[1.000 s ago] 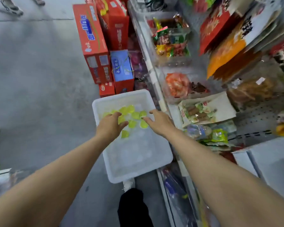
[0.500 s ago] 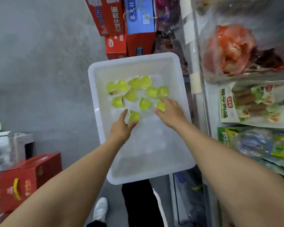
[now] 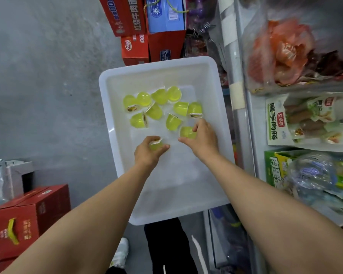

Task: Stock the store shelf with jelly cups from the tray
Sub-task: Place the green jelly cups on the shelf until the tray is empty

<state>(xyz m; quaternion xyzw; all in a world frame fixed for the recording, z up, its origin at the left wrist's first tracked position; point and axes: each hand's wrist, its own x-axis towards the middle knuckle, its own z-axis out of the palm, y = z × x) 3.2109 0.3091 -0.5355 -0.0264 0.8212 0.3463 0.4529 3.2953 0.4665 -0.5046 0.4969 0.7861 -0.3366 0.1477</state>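
Note:
A white plastic tray stands on the floor beside the store shelf. Several yellow-green jelly cups lie scattered in its far half. My left hand grips one jelly cup between thumb and fingers, just above the tray bottom. My right hand curls round another jelly cup a little further right. Both arms reach down into the tray from the near side.
Shelf bins on the right hold bagged snacks, sausage packs and clear bottles. Red and blue cartons are stacked beyond the tray. A red carton sits at the lower left on the grey floor.
Both hands have closed on jelly cups and drawn back slightly toward me. The camera has tilted down, so the tray fills more of the view.

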